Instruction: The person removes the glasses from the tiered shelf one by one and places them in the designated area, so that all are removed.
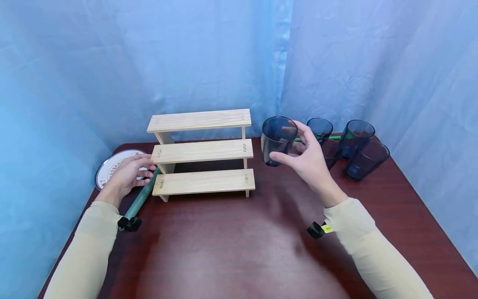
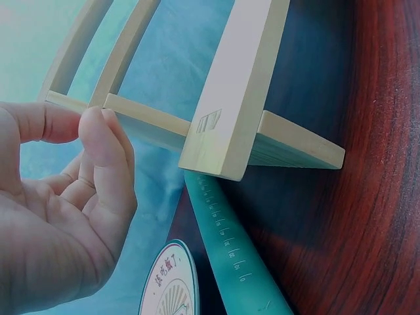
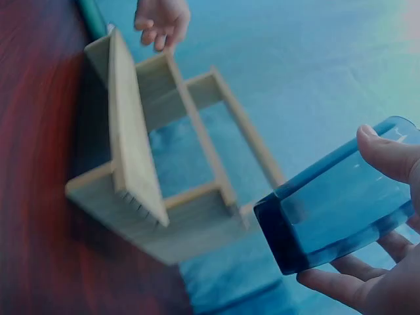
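My right hand [image 1: 308, 160] grips a dark blue see-through tumbler [image 1: 278, 139], thumb on the near side and fingers round the far side. In the right wrist view the tumbler [image 3: 341, 203] is tilted, its thick base pointing toward the stand. A three-tier pale wooden stand [image 1: 203, 151] is left of the tumbler. My left hand [image 1: 130, 172] is at the stand's left side, thumb and forefinger pinching the end of the middle board. From the left wrist, the fingertips [image 2: 98, 118] are right at that board's corner.
Several more dark tumblers [image 1: 356, 137] stand at the back right, near a thin green strip [image 1: 335, 137]. A white patterned plate [image 1: 108, 168] and a green roll with ruler marks [image 1: 140, 201] lie on the left. Blue curtains [image 1: 209, 54] surround the dark red-brown table [image 1: 224, 241].
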A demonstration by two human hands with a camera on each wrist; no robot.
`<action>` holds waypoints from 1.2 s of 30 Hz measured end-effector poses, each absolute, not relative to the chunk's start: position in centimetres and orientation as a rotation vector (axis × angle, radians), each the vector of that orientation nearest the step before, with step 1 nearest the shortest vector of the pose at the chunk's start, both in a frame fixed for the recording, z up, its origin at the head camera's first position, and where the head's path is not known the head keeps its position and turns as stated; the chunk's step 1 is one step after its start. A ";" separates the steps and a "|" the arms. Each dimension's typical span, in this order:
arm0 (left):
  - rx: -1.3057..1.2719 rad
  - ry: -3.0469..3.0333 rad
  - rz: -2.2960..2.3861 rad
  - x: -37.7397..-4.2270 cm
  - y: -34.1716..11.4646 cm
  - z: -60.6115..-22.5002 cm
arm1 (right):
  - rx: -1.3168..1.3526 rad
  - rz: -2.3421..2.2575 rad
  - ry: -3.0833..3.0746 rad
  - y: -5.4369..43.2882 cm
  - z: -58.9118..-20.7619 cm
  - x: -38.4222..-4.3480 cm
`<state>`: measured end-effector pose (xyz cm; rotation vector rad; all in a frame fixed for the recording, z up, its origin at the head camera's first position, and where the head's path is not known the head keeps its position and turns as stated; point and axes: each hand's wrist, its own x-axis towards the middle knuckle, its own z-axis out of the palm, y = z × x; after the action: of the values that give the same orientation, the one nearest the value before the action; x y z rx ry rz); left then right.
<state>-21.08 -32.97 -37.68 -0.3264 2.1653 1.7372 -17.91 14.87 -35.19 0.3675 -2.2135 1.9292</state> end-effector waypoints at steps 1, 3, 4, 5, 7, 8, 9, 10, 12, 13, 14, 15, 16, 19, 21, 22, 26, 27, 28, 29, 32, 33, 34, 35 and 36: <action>-0.325 2.162 1.743 -21.1 -33.0 -37.7 | 0.344 1.907 -2.230 15.2 -35.5 -17.9; -0.324 2.156 1.755 -21.1 -33.0 -37.8 | 0.314 1.874 -2.259 15.9 -36.1 -17.8; -0.324 2.153 1.761 -21.1 -32.9 -37.8 | 0.308 1.859 -2.273 16.1 -36.5 -17.8; -0.325 2.153 1.764 -21.1 -32.9 -37.9 | 0.303 1.843 -2.288 16.4 -36.9 -17.8; -0.327 2.153 1.769 -21.1 -32.9 -37.9 | 0.302 1.821 -2.314 16.8 -37.7 -17.8; -0.330 2.154 1.769 -21.1 -32.9 -38.0 | 0.304 1.823 -2.318 17.0 -38.1 -17.8; -0.330 2.154 1.769 -21.1 -32.9 -38.0 | 0.305 1.827 -2.319 17.1 -38.4 -17.8; -0.331 2.156 1.768 -21.0 -32.9 -38.0 | 0.307 1.834 -2.318 17.2 -38.8 -17.8; -0.329 2.157 1.764 -21.0 -32.9 -38.0 | 0.305 1.858 -2.303 17.3 -39.4 -17.9; -0.328 2.156 1.763 -21.0 -32.9 -38.0 | 0.303 1.863 -2.299 17.4 -39.6 -18.0; -0.328 2.155 1.763 -21.0 -32.8 -38.0 | 0.301 1.867 -2.295 17.4 -39.9 -18.0; -0.327 2.156 1.762 -21.0 -32.8 -37.9 | 0.303 1.869 -2.291 17.5 -40.1 -18.1; -0.327 2.156 1.762 -21.0 -32.8 -37.9 | 0.303 1.866 -2.293 17.6 -40.3 -18.2; -0.329 2.150 1.764 -21.0 -32.7 -37.9 | 0.294 1.851 -2.314 17.9 -40.9 -18.4; -0.327 2.148 1.764 -21.0 -32.6 -37.9 | 0.277 1.849 -2.333 18.1 -41.4 -18.6; -0.327 2.145 1.765 -21.0 -32.6 -38.0 | 0.263 1.845 -2.347 18.2 -41.6 -18.7; -0.321 2.143 1.767 -21.1 -32.4 -38.0 | 0.213 1.828 -2.388 18.7 -42.3 -18.9; -0.321 2.144 1.768 -21.1 -32.4 -38.0 | 0.208 1.825 -2.392 18.7 -42.4 -19.0; -0.321 2.147 1.767 -21.1 -32.4 -38.0 | 0.205 1.825 -2.394 18.8 -42.5 -19.0; -0.320 2.150 1.767 -21.1 -32.3 -38.0 | 0.204 1.823 -2.397 18.8 -42.6 -19.1; -0.319 2.158 1.762 -21.0 -32.3 -38.0 | 0.203 1.819 -2.406 19.0 -42.9 -19.3; -0.319 2.159 1.762 -21.0 -32.3 -38.0 | 0.202 1.817 -2.411 19.0 -43.0 -19.3; -0.320 2.159 1.762 -21.0 -32.3 -38.0 | 0.199 1.816 -2.419 19.0 -43.1 -19.3; -0.321 2.159 1.762 -21.0 -32.3 -37.9 | 0.196 1.814 -2.425 19.1 -43.2 -19.4; -0.321 2.160 1.761 -21.0 -32.3 -37.9 | 0.193 1.817 -2.428 19.1 -43.3 -19.4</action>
<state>-20.99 -32.28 -37.91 -0.3206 2.1598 1.7608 -19.38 19.07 -43.28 0.1927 -2.4285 1.8173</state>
